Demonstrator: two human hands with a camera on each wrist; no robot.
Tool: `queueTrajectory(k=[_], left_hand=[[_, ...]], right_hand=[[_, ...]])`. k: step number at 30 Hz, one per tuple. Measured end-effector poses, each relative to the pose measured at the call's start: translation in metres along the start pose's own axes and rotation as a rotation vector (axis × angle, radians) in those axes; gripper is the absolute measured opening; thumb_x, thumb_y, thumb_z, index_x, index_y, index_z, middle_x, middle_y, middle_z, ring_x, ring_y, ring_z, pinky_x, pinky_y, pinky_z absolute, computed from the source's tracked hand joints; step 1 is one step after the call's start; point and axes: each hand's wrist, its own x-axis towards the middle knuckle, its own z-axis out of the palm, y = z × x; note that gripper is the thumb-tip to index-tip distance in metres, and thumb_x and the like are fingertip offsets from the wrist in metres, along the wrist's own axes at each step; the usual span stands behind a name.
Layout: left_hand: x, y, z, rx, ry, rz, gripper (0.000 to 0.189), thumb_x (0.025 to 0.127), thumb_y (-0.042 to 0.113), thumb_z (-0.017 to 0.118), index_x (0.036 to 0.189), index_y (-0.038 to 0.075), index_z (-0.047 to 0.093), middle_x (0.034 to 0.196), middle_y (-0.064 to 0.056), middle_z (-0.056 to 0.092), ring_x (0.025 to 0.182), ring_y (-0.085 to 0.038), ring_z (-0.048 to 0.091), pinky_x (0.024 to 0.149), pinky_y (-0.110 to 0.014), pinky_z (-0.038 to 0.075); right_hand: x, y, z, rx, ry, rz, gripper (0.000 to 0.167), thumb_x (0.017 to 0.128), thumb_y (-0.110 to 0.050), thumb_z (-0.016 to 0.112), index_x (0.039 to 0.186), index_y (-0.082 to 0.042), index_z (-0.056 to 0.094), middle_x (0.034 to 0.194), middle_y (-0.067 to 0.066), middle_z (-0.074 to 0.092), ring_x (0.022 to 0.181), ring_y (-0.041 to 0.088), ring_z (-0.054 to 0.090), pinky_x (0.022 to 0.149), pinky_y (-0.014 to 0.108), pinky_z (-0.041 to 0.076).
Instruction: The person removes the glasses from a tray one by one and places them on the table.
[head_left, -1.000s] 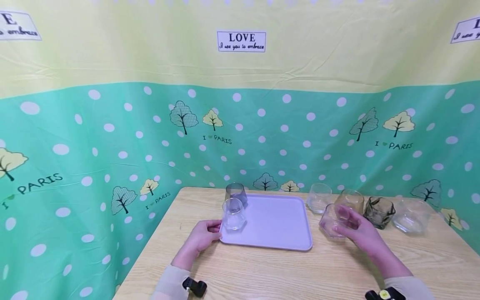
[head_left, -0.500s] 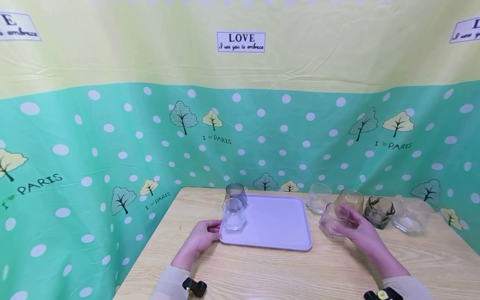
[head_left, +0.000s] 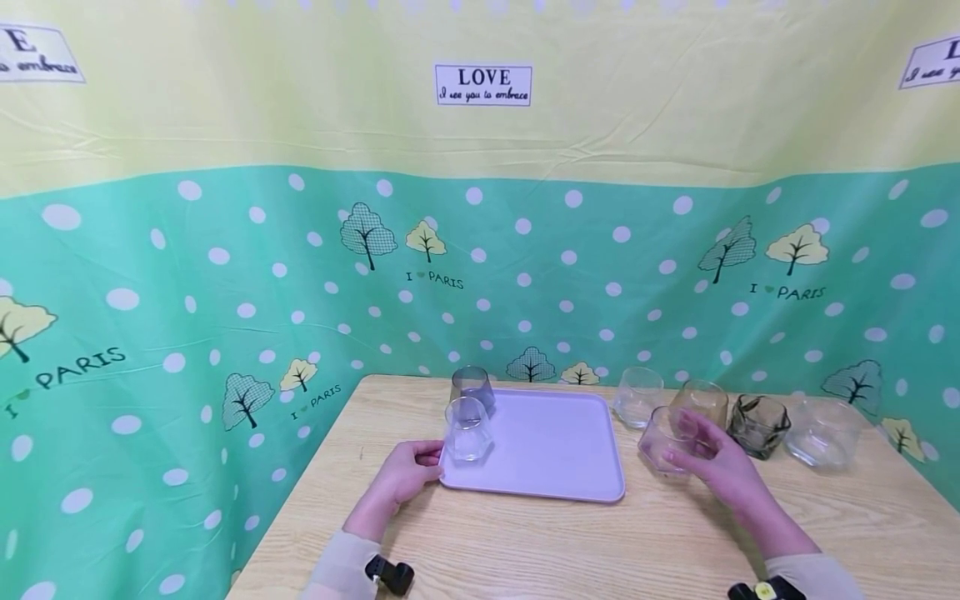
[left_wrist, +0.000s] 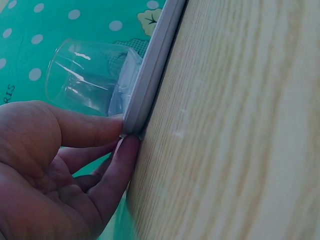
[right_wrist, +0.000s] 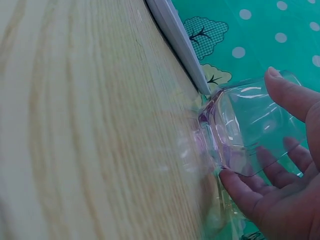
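Observation:
My left hand [head_left: 407, 473] pinches the near left corner of a pale lilac tray [head_left: 551, 446] between thumb and fingers; the left wrist view shows the thumb on top of the tray edge. A clear glass [head_left: 468, 442] stands upright at the tray's left side, with a smoky grey glass [head_left: 472, 385] behind it. To the right of the tray, my right hand [head_left: 723, 467] holds a clear, faintly pink glass [head_left: 658, 450], thumb on one side and fingers round the other. In the right wrist view that glass [right_wrist: 245, 125] has its base close over the wooden table.
Behind and beside the right hand stand a clear glass [head_left: 639, 402], an amber glass [head_left: 705, 400], a dark faceted glass [head_left: 759, 427] and a wide clear glass [head_left: 821, 437]. The wooden table [head_left: 525, 550] meets a patterned curtain [head_left: 525, 275] at the back.

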Motion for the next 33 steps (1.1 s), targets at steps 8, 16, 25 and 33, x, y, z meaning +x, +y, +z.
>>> queueTrajectory(k=[8,16,25,33], left_hand=[[0.000,0.000,0.000,0.003,-0.001,0.000,0.047,0.089,-0.006,0.078,0.134,-0.011,0.067,0.117,-0.013,0.075,0.105,-0.024,0.070,0.090,-0.038,0.060],[0.001,-0.001,0.000,0.009,-0.007,-0.007,0.047,0.090,-0.006,0.077,0.135,-0.010,0.067,0.117,-0.012,0.074,0.104,-0.023,0.069,0.091,-0.039,0.059],[0.000,-0.002,0.001,-0.002,-0.008,-0.014,0.047,0.088,-0.006,0.078,0.135,-0.010,0.068,0.116,-0.011,0.075,0.102,-0.022,0.069,0.090,-0.038,0.059],[0.001,-0.003,0.001,0.002,-0.006,-0.014,0.047,0.088,-0.006,0.078,0.134,-0.009,0.068,0.114,-0.010,0.075,0.102,-0.021,0.069,0.089,-0.037,0.059]], right_hand=[[-0.002,-0.008,0.000,-0.031,0.017,0.009,0.101,0.095,-0.031,0.084,0.170,-0.005,0.021,0.165,0.029,0.035,0.145,0.050,0.041,0.113,0.047,0.046],[-0.004,-0.020,-0.004,-0.082,0.052,0.029,0.105,0.095,-0.034,0.084,0.171,-0.007,0.017,0.167,0.035,0.026,0.148,0.057,0.030,0.114,0.074,0.031],[-0.008,-0.026,-0.006,-0.073,0.134,0.032,0.103,0.093,-0.043,0.084,0.170,-0.009,0.025,0.167,0.036,0.026,0.147,0.058,0.032,0.112,0.072,0.037],[-0.009,-0.038,0.001,-0.061,0.269,0.020,0.091,0.095,-0.045,0.082,0.167,-0.014,0.036,0.172,0.029,0.021,0.143,0.062,0.038,0.111,0.070,0.040]])
